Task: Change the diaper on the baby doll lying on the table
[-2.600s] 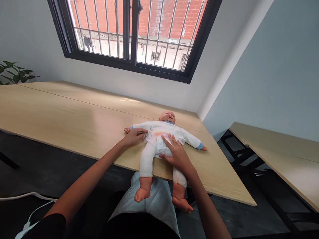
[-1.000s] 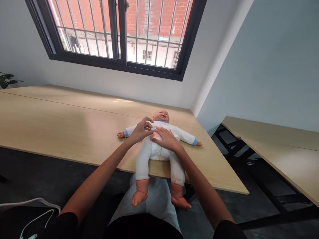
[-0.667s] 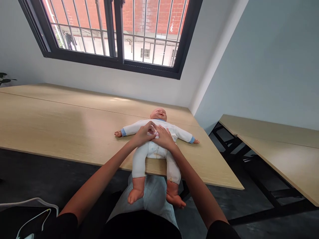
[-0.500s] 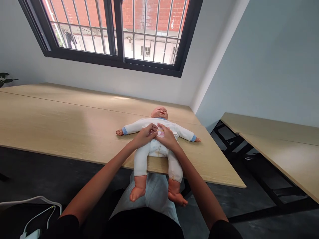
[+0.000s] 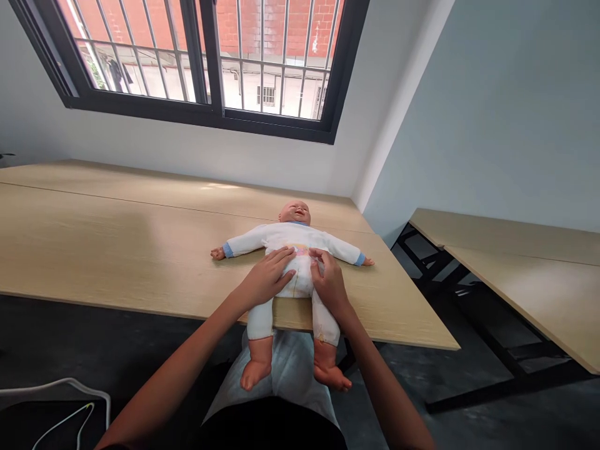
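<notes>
A baby doll (image 5: 293, 234) lies on its back on the wooden table, arms spread out and lower legs hanging over the front edge. It wears a white top with blue cuffs and a white diaper (image 5: 300, 284) with a coloured print at the waist. My left hand (image 5: 270, 275) lies on the diaper's left side, fingers stretched towards the waistband and thumb apart. On the other side, my right hand (image 5: 329, 280) rests with fingers slightly bent and thumb apart from them, touching the diaper's waist. Both palms are hidden.
The table (image 5: 103, 244) runs off to the left. A second table (image 5: 525, 281) with black legs stands at the right. Behind is a barred window (image 5: 206, 109) in the wall. A white cable (image 5: 70, 382) lies at lower left.
My hands were together over the doll's belly, fingertips meeting. Now they have parted to the two sides of the diaper and moved down slightly. The view has shifted a little.
</notes>
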`<action>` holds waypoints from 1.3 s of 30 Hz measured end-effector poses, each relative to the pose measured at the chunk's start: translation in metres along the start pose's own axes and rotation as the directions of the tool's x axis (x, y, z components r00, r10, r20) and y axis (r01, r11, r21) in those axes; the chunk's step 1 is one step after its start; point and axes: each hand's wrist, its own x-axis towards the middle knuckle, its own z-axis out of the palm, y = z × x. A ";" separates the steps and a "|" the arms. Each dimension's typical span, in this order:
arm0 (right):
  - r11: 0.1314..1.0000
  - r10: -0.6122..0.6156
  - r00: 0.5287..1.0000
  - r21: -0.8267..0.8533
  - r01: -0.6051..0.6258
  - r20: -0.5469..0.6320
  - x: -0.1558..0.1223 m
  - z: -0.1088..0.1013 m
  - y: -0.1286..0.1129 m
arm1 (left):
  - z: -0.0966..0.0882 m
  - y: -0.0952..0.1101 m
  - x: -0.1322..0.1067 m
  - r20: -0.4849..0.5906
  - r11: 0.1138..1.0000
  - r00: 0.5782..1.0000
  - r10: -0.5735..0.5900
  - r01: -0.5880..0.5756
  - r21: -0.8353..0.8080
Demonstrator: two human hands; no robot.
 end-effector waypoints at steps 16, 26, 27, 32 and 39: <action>0.994 0.020 0.949 0.100 -0.054 0.313 -0.009 -0.014 -0.002 | 0.002 -0.001 0.002 0.089 0.996 0.993 -0.080 0.077 0.037; 0.962 -0.064 0.976 0.274 0.005 0.208 -0.012 -0.006 0.004 | 0.009 0.007 0.013 0.066 0.983 0.993 -0.095 0.083 0.161; 0.955 -0.054 0.980 0.298 -0.006 0.192 -0.012 -0.006 0.005 | 0.008 0.008 0.013 0.073 0.982 0.992 -0.104 0.091 0.164; 0.952 0.025 1.000 0.305 -0.019 -0.014 -0.007 -0.010 0.012 | 0.009 0.007 0.010 0.074 0.985 0.992 -0.107 0.096 0.145; 0.990 0.000 0.931 0.135 -0.052 0.364 -0.004 -0.012 0.010 | 0.007 0.001 0.004 0.057 0.996 0.995 -0.077 0.074 0.043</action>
